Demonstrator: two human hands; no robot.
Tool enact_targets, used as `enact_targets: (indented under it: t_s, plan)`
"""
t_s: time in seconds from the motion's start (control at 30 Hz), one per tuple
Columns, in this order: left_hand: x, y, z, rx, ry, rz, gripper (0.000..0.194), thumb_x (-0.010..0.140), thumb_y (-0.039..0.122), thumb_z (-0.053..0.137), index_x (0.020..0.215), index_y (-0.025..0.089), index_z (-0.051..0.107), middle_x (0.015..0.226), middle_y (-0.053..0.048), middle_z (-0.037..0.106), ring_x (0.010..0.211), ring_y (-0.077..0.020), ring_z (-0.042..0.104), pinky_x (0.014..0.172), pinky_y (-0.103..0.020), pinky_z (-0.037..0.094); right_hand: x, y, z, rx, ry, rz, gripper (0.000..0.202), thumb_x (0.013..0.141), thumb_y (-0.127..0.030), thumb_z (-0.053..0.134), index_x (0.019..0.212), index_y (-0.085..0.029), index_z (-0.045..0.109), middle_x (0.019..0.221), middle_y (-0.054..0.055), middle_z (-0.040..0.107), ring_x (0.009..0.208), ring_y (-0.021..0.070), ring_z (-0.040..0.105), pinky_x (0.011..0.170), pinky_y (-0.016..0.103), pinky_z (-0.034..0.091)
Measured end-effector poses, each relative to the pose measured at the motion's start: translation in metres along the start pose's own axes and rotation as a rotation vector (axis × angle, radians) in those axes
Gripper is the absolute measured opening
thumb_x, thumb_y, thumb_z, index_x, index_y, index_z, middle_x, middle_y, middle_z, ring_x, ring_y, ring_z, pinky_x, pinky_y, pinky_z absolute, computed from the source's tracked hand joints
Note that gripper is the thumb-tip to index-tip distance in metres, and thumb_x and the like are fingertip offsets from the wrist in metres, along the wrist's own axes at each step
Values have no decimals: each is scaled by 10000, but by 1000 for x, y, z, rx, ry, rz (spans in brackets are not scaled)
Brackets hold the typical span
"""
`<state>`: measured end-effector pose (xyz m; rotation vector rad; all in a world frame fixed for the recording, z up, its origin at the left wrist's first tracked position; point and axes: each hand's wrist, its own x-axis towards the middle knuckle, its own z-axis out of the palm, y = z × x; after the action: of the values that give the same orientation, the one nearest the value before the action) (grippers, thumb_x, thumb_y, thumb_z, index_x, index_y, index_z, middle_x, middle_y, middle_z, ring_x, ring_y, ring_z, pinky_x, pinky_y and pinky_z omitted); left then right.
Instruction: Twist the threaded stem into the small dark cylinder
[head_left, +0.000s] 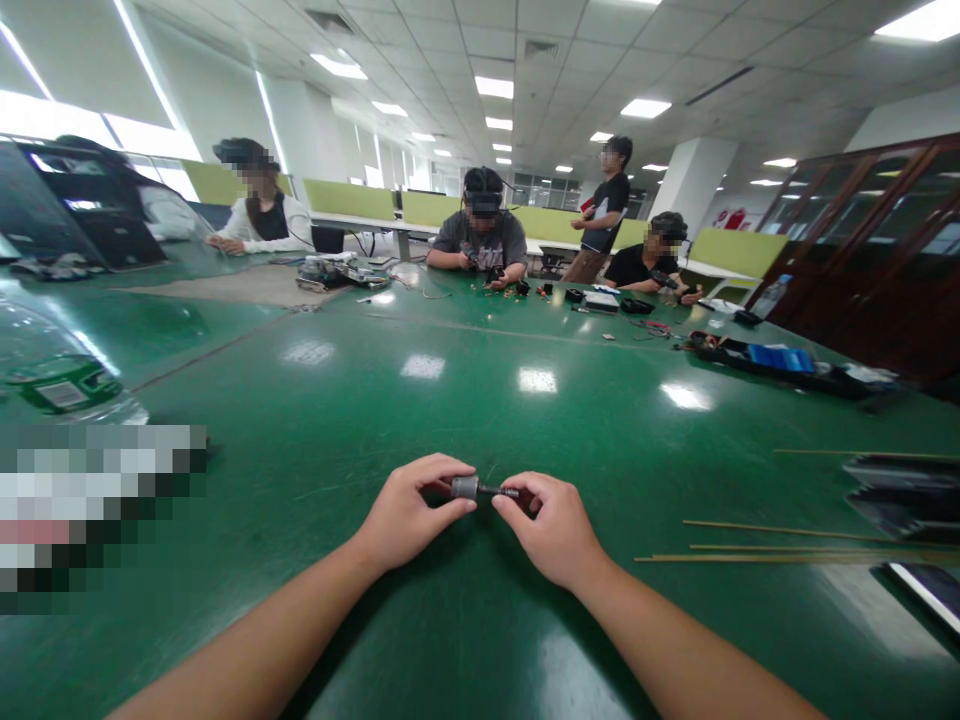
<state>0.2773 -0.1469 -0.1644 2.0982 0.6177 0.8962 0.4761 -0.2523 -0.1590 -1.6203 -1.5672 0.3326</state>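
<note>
Low over the green table, my left hand (409,510) pinches a small grey metal cylinder (465,487) between thumb and fingers. From the cylinder's right end a thin dark ridged shaft (491,490) runs toward my right hand (551,525). The thumb and fingertips of that hand are closed on the shaft's far end. Both parts lie in one line, roughly level. Whether they are fixed to each other or only touching, I cannot tell. Fingers partly cover both ends.
Thin wooden sticks (750,548) and dark metal pieces (900,490) lie at right. A large clear bottle (67,370) is at left, behind a blurred-out flat item (90,490). A black tray (795,370) sits back right. Several people are around the table's far side.
</note>
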Motion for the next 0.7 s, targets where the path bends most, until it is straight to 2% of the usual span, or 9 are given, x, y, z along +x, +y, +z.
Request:
enact_targets:
  t_s: [0.7]
  plan:
    - [1, 1, 1, -17, 17, -9, 286, 811, 252, 743, 1095, 234, 714, 1060, -57, 691, 959, -200, 665, 840, -323, 565, 0, 0, -1, -4, 10, -6, 80, 871, -276, 661, 884, -225, 721, 782, -4, 700, 690, 153, 604, 639, 256, 427]
